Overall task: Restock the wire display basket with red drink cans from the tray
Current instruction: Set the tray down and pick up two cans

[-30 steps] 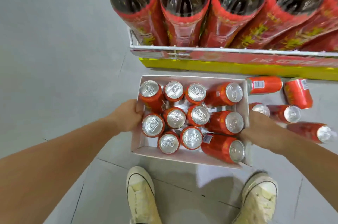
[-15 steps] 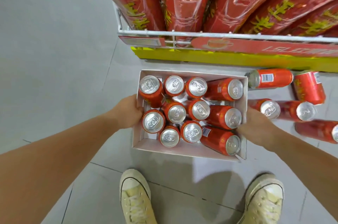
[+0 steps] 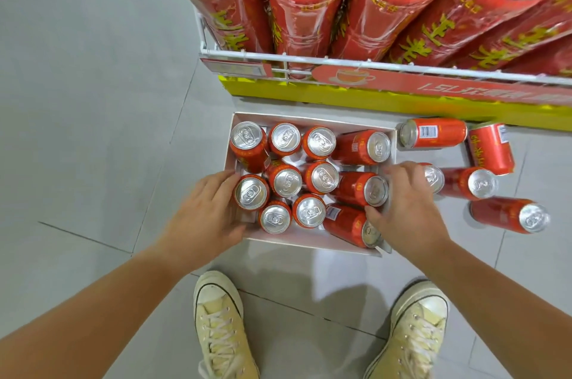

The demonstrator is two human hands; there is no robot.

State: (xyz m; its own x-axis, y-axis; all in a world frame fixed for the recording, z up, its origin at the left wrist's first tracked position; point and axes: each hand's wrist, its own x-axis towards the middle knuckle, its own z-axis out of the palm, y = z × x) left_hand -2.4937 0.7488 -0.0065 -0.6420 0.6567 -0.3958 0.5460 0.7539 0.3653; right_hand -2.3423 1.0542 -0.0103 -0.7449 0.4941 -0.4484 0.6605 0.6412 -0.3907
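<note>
barely started — the tray point(image 3: 312, 241) on the floor holds about a dozen red cans point(image 3: 286, 180), five more loose beside it. left hand point(image 3: 205, 217) and right hand point(image 3: 405, 208), fingers spread, hold nothing.

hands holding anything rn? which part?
No can is lifted. Left hand rests on the tray at its left wall; right hand at its right wall. A closed grip cannot be told.

Grey tiled floor point(image 3: 93, 131) carries white tray point(image 3: 309, 240), five loose red cans point(image 3: 433, 132) beside it, yellow display base point(image 3: 309, 96).
</note>
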